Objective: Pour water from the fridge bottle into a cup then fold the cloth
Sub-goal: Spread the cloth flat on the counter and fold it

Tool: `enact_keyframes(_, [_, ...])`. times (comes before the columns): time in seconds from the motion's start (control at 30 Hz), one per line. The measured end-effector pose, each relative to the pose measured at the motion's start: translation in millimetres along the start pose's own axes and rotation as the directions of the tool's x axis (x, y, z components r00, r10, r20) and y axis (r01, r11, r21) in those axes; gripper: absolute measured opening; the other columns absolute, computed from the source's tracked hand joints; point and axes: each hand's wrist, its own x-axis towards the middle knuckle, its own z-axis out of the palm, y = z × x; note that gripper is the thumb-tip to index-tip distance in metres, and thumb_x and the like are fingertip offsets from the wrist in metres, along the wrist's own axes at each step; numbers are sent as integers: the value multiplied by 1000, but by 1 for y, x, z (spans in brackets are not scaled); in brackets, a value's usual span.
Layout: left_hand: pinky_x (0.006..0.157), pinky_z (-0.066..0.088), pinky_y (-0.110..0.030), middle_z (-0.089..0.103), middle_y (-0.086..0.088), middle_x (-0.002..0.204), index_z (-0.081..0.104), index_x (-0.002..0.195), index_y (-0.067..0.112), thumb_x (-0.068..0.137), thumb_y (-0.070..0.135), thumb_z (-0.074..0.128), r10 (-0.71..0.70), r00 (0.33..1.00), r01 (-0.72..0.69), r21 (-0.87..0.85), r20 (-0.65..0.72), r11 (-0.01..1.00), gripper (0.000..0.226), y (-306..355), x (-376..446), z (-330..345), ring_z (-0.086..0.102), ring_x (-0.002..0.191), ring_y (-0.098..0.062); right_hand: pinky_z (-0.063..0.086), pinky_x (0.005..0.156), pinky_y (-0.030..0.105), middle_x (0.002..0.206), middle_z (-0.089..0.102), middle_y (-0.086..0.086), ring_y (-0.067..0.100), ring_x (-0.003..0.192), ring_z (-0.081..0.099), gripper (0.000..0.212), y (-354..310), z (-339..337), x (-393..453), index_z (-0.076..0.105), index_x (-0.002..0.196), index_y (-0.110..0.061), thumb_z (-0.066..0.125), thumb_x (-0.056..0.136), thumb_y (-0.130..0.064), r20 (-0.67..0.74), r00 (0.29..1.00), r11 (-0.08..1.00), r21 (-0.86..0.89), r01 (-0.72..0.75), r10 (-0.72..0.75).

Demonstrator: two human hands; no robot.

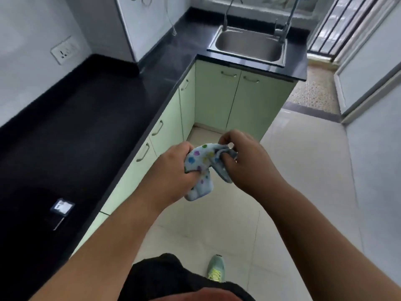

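Note:
A small light-blue cloth (200, 166) with coloured spots hangs bunched between both hands, in the air above the floor beside the counter. My left hand (173, 170) grips its left part, with a loose end drooping below the fingers. My right hand (245, 161) pinches the cloth's upper right part between thumb and curled fingers. No bottle or cup is in view.
A black L-shaped countertop (91, 118) runs along the left and back, over pale green cabinets (217, 96). A steel sink (249, 45) with two taps sits at the back. A small dark device (61, 208) lies on the counter at left. Tiled floor (303, 170) spreads to the right.

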Motion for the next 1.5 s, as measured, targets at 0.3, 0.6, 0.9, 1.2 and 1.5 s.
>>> enact_keyframes(0.3, [86,59,-32,66,20,109,49,124,42,83,46,82,-244,959,204,-243,-145,948,53,-48,77,-39,66,100,4,38,74,23,107,52,-14,13,97,51,25,-35,45,165,60,116,-26,58,98,-10,260,915,951,87,296,-308])
enact_keyframes(0.6, [91,59,-27,64,22,127,40,137,46,87,35,83,-271,962,230,-468,-21,854,67,-117,178,-103,66,114,4,43,81,27,116,62,-9,19,105,55,27,-85,98,306,62,109,-28,58,95,-5,360,823,897,132,422,-440])
enact_keyframes(0.9, [101,57,-43,75,12,117,46,150,48,100,33,64,-588,789,274,-754,-179,597,55,-172,247,-141,73,110,-12,53,94,34,116,66,-25,16,113,61,33,-119,154,409,66,104,-41,62,96,-9,489,699,846,402,349,-521])
enact_keyframes(1.2, [81,61,-30,75,10,100,70,103,33,94,23,71,-751,457,329,-694,-476,641,13,-180,294,-159,73,93,-5,62,87,27,140,58,-14,6,117,66,62,-150,212,491,45,150,-35,74,95,-34,784,413,823,553,-127,-463])
enact_keyframes(1.5, [88,58,-33,70,10,108,60,120,29,108,40,48,-789,370,380,-695,-490,610,20,-176,310,-174,68,99,-5,61,95,51,109,77,-5,18,104,75,17,-174,228,540,71,115,-36,58,105,-29,751,362,802,596,-15,-552])
